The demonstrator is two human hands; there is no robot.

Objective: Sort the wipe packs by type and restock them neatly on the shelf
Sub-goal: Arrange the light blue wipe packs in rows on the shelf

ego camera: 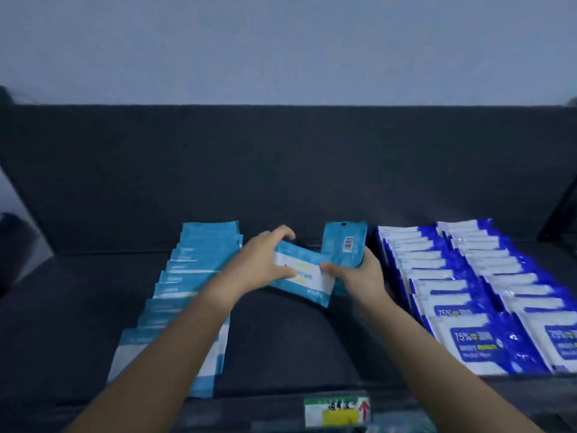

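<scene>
Shelf (281,345), label (337,412), navy rows (437,276), held packs (299,275)

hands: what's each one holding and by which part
The left hand grips a light-blue pack by its left end; the right hand holds the barcode pack by its lower end.

Dark shelf (281,339) with a dark back panel (281,167) behind. Left side: one overlapping row of light-blue wipe packs (181,276) lies on it, running front to back. Right side: two overlapping rows of dark-blue wipe packs (437,289) side by side; a label (337,412) on the front edge.
</scene>
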